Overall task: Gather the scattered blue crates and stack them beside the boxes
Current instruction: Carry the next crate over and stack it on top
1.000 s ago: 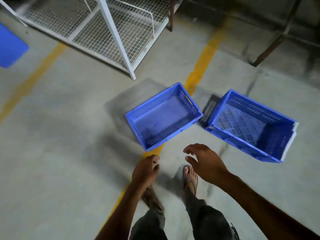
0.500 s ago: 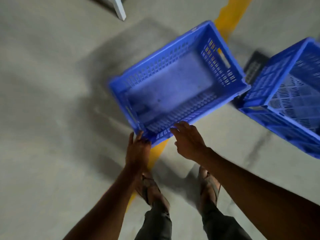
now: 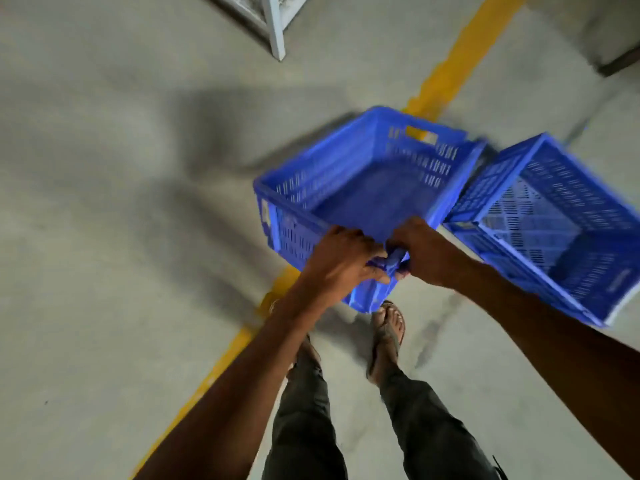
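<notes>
Left hand [image 3: 341,258] and right hand [image 3: 424,252] both clench the blue crate's [image 3: 363,181] near rim, side by side, likely to hoist it. It hangs over the yellow line [image 3: 460,57], and a second crate [image 3: 554,220] lies just right of that line.

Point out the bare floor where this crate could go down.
The widest bare concrete lies left of the yellow line, below the white rack leg. A smaller patch sits right of the feet. It is crowded where the held crate, gripped by the left hand and right hand, comes close to the second crate.
</notes>
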A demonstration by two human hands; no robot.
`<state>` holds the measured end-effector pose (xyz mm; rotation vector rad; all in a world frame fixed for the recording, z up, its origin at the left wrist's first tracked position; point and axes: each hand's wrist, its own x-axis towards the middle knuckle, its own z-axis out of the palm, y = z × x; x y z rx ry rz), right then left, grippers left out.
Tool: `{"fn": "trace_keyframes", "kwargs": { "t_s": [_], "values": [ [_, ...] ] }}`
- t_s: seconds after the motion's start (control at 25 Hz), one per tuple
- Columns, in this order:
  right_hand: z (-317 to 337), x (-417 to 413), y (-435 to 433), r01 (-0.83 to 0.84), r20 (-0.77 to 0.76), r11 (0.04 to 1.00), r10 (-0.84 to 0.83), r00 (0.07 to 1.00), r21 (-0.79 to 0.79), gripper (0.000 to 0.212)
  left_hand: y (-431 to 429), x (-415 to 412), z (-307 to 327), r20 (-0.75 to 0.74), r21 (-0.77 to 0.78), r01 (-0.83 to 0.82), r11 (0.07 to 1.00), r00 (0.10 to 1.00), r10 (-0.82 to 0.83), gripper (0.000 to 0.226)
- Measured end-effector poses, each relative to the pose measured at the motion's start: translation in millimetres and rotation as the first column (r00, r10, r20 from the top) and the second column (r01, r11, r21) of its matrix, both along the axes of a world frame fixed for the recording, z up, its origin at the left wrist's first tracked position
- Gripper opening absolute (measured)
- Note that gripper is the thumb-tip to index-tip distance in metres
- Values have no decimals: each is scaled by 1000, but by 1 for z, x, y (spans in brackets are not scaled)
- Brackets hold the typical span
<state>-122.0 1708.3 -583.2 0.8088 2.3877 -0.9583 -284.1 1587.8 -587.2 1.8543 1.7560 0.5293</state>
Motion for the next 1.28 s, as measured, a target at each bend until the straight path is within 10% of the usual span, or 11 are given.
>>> {"fn": "trace_keyframes", "kwargs": {
  "t_s": [0.12, 0.2, 0.4, 0.8, 1.08, 1.28],
  "values": [
    [112, -4, 31, -134, 79, 989, 138, 987, -61, 42, -6, -34, 88, 67, -150, -125, 981, 988, 137, 70],
    [169, 6, 33, -152, 108, 982, 164, 981, -112, 44, -29, -66, 136, -141, -222, -205, 953, 974, 177, 65],
    [278, 25, 25, -119, -15, 964, 119, 993, -239, 40, -102, -29, 254, -88, -394, -432, 811, 896, 435, 48],
    [394, 39, -194, -662, -127, 710, 699, 704, 240, 49, -305, 157, 439, -340, -252, -776, 579, 631, 698, 40],
    [435, 46, -428, -794, -264, 529, 846, 463, 301, 63, -586, 296, 494, -531, 32, -974, 224, 174, 830, 45],
    [457, 93, -638, -905, -246, 228, 958, 144, 359, 68, -768, 423, 483, -570, 13, -994, -111, -99, 815, 39]
  ]
}}
